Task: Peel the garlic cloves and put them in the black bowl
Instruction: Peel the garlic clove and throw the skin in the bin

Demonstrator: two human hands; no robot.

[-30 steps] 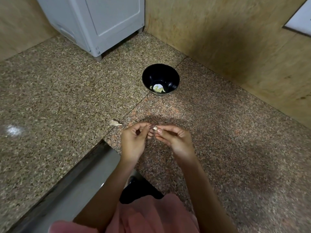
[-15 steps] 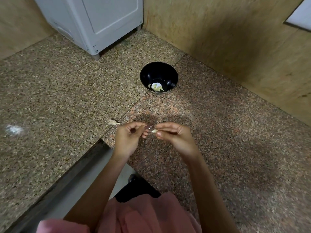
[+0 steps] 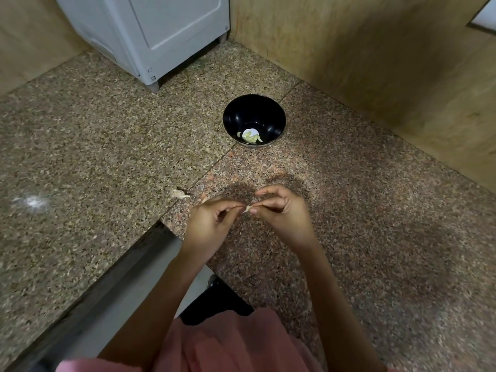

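1. Head view: at frame centre the left hand (image 3: 212, 224) and right hand (image 3: 284, 213) meet, each pinching the same small pale garlic clove (image 3: 248, 208) between fingertips, above the speckled granite tabletop (image 3: 80, 157).
2. A round black bowl (image 3: 241, 114) sits higher in the frame, well apart from the hands, with pale peeled garlic pieces (image 3: 251, 136) at its bottom.
3. Another pale garlic piece (image 3: 180, 194) lies on the tabletop just left of the hands; I cannot tell whether it is a clove or skin.

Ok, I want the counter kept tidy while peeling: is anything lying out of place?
A pale scrap, garlic skin or a clove, lies loose on the counter just beyond the left hand, well short of the black bowl. Nothing else looks spilled, tipped or damaged.
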